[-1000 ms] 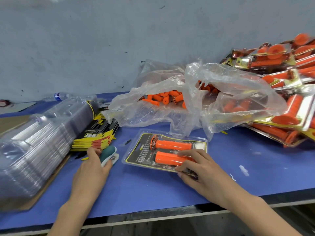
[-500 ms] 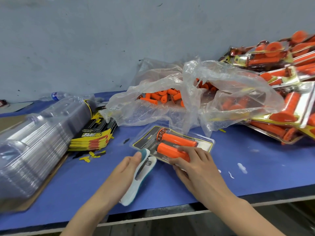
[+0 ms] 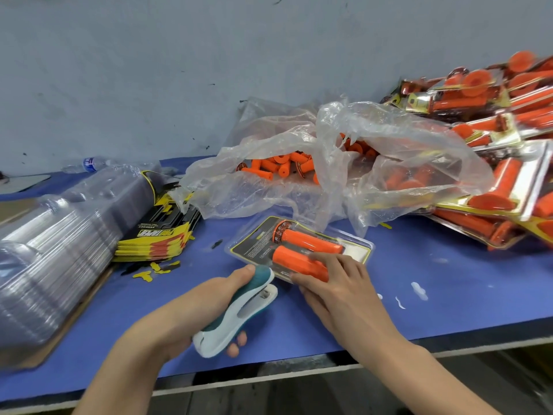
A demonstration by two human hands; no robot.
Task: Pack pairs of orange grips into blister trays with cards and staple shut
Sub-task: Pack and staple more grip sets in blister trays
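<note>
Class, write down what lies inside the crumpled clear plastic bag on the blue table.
Inside the plastic bag, loose orange grips show at its opening, and more orange shapes blur through its right side. The folds cover the rest, so their number cannot be told.

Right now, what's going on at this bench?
A person is sealing one pack. The left hand grips a teal-and-white stapler, its nose at the near edge of a blister pack holding two orange grips. The right hand presses down on that pack, steadying it on the blue table. Behind sit a plastic bag of loose grips, finished packs at right, empty trays and cards at left.
</note>
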